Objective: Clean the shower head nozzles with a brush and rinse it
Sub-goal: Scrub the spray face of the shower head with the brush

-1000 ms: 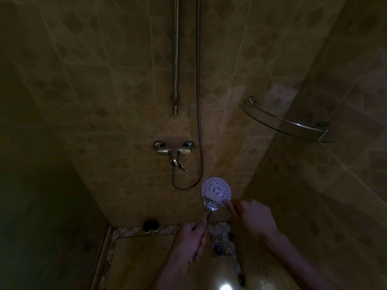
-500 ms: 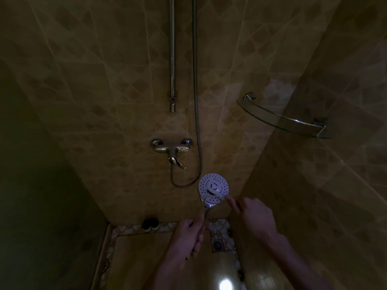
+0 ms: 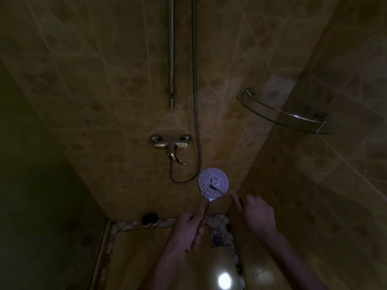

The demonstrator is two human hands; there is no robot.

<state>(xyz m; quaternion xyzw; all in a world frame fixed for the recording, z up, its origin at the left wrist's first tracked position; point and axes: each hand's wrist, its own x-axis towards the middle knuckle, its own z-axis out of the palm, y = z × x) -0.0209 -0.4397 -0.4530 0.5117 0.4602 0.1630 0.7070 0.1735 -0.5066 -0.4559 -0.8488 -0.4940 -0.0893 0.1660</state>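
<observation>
Step in hand: scrubbing, judged from the brush (image 3: 216, 187) lying across the lower part of the nozzle face; rinsing looks not yet begun, as no water shows at the nozzles
Shower head (image 3: 213, 182): white round face turned up toward the camera, held out in front of the tiled wall, below and right of the mixer tap (image 3: 170, 144); its hose (image 3: 195, 101) loops down from the tap and runs up the wall
Left hand (image 3: 186, 231): grip closed round the handle of the shower head, low on the stem, so the face sits well above and slightly right of the fist
Right hand (image 3: 254, 213): fingers curled and reaching toward the face's lower right edge; it appears to pinch the brush's handle end, though the dim light makes the contact hard to read
Brush relative to grip: bristle end on the face near its centre, handle slanting down-right toward the right fingertips
Next move calls for: short strokes over the outer nozzle rings while the left hand steadies the face, then a reach to the tap lever for water
Risk: the dim light may hide missed nozzles
</observation>
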